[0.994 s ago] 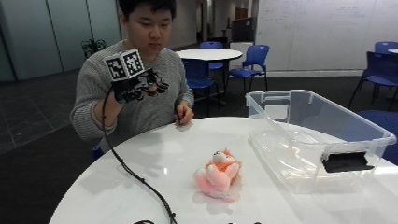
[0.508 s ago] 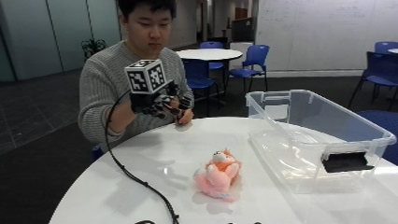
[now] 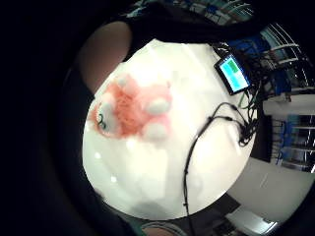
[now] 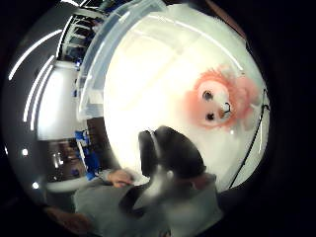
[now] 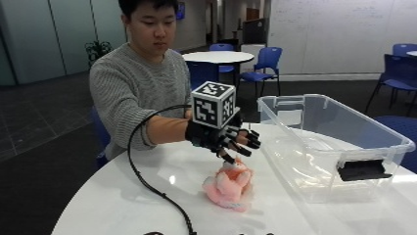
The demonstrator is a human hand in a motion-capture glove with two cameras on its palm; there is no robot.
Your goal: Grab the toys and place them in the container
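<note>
Premises: office or campus meeting area. Evidence: wall whiteboard [image 5: 326,29], blue chairs [image 5: 264,66], round white tables [image 5: 218,57], glass partitions [image 5: 65,34].

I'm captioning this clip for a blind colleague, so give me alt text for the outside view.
A seated person's gloved right hand hovers with fingers spread just above a pink plush toy lying on a round white table. A clear plastic container stands on the table beside the toy, with no toy visible inside it.

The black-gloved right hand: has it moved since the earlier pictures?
Yes. The black-gloved right hand has come down from chest height and forward, now above the pink plush toy on the round white table.
</note>
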